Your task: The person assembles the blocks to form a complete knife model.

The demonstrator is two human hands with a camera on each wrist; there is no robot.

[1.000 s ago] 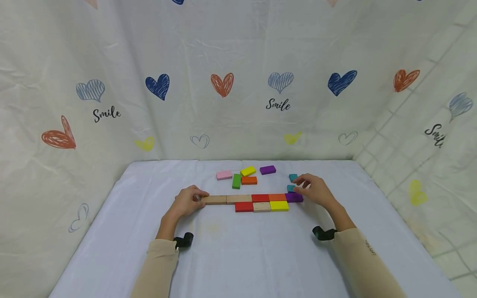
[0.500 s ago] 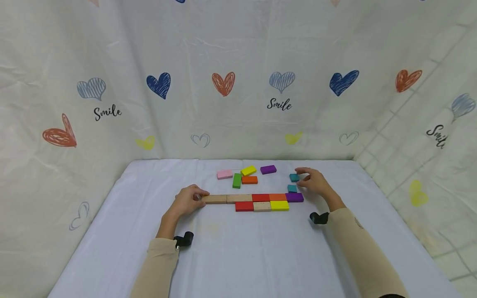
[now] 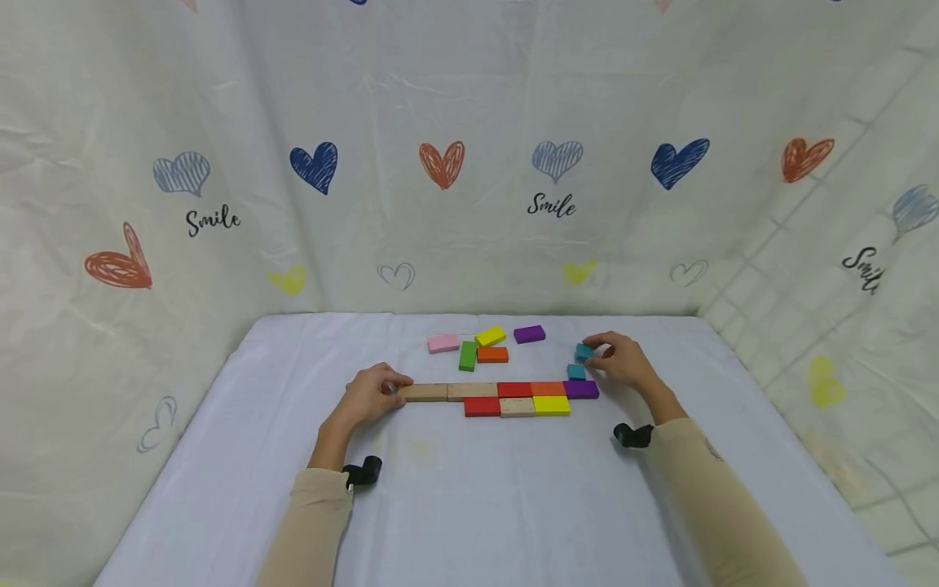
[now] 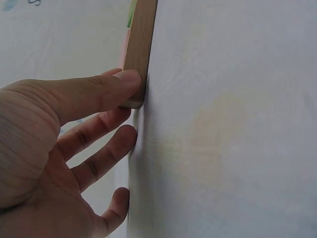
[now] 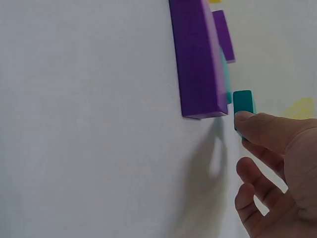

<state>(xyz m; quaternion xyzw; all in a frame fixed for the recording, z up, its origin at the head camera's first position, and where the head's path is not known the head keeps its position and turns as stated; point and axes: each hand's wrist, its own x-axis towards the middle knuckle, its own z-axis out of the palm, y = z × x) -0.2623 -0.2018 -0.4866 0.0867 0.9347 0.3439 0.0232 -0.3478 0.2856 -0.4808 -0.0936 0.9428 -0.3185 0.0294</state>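
At the left end of a row of blocks, my left hand [image 3: 369,395] pinches a plain wooden block [image 3: 427,393] between thumb and fingers; the left wrist view shows the thumb on that wooden block [image 4: 141,39]. My right hand [image 3: 622,359] pinches a small teal block [image 3: 583,352], also seen as a teal block [image 5: 242,100] in the right wrist view. A second teal block [image 3: 576,372] lies just behind the purple block [image 3: 582,390] at the row's right end. Between them run another wooden block [image 3: 473,390], a red block [image 3: 513,390] and an orange block [image 3: 548,389].
Touching the row's near side are a red block [image 3: 482,407], a wooden block [image 3: 517,408] and a yellow block [image 3: 552,406]. Farther back lie loose pink [image 3: 443,343], green [image 3: 467,356], yellow, orange and purple blocks. A white cloth [image 3: 469,505] covers the table.
My right hand has moved back from beside the row's right end to the farther teal block and now grips it, shifting it slightly. The left hand stays in place.
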